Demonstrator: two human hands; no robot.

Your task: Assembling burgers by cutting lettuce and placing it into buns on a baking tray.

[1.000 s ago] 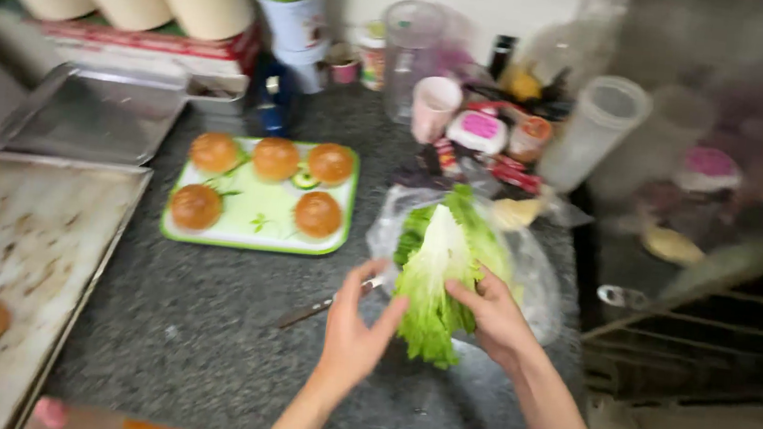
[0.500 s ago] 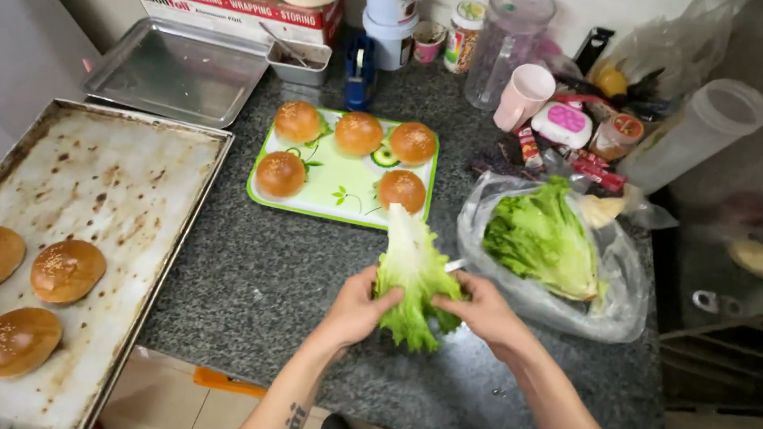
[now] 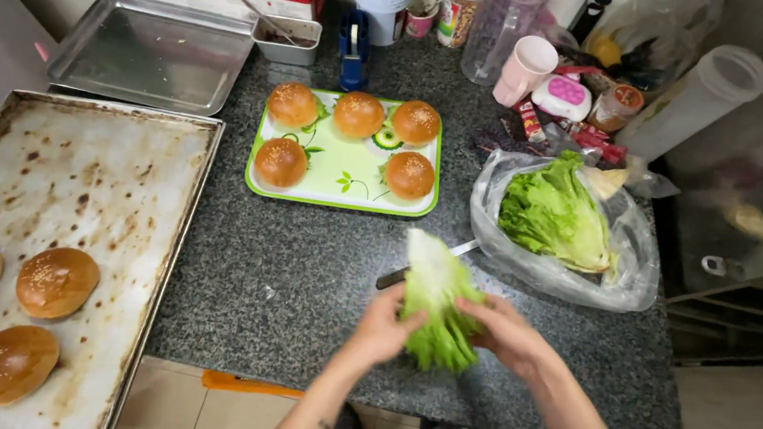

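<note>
Gripping one lettuce leaf (image 3: 437,313) between left hand (image 3: 380,328) at nine o'clock and right hand (image 3: 508,334) at three, fingers closed on it; light, limp, tear-prone, best held by its pale rib

Even, fairly bright indoor light falls from above, with only soft shadows under the hands (image 3: 445,328). A pale sheen sits on the steel tray (image 3: 150,52) far up-left of them. Right of the hands the frame edge is smeared and hazy, and the leaf (image 3: 435,313) they hold is slightly motion-blurred.
</note>
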